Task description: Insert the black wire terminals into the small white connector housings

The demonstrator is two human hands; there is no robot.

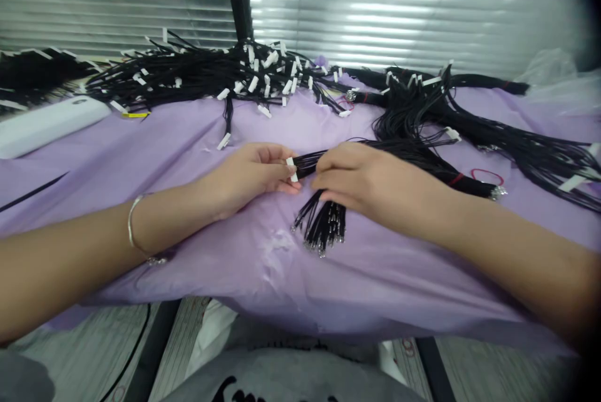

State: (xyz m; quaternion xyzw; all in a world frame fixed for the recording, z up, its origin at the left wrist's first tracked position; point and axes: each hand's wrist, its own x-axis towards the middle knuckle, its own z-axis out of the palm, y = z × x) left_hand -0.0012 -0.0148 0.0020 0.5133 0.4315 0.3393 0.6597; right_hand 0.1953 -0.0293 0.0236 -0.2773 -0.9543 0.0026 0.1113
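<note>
My left hand [263, 170] pinches a white connector [292, 169] at the end of several thin black wires [312, 161]. Just to the right, my right hand [361, 176] has its fingers bent over the same wires. Under its fingertips hangs a bunch of black wire ends with small metal terminals [326, 226], fanned out on the purple cover. Behind my right hand lies a black wire bundle [425, 164], tied with a red band [455, 179]. The exact grip of the right fingers is partly hidden.
A large heap of black wires with white connectors [188, 73] runs along the back. More wire bundles [516, 139] lie at right. A white long object [51, 123] sits at left on the purple cover [188, 277]. Window blinds [399, 7] stand behind.
</note>
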